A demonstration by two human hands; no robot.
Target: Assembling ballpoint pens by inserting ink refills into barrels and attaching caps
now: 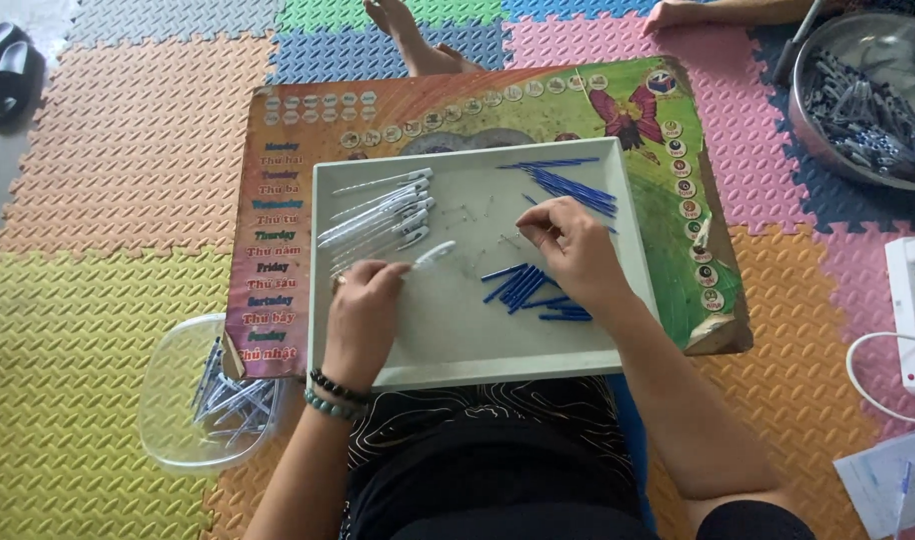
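Black patterned cloth covers the person's lap at the bottom of the view, and both forearms reach forward from it over a shallow white tray [458,350] that rests on a colourful printed board [278,230]. The left hand [363,310], with two bead bracelets [336,396] at the wrist, is closed around a clear pen barrel [430,256] whose tip points up and to the right, above the tray floor. The right hand [576,250] has its fingers curled and pinched together; something small may be held there, but I cannot tell what. Just beneath and beside that hand lies a loose cluster of blue pen refills [523,287] on the tray. To the left of the knees, on the yellow foam mat [68,400], sits a clear plastic bowl [168,400] holding more pen parts. Further in, a row of clear pen barrels [378,215] lies along the tray's left side, and a second bunch of blue refills [568,185] spreads near its far right corner. Beyond the board, another person's bare foot [413,35] rests on the mats. At far right stand a metal basin [808,110] of grey parts and a white power strip [913,300].
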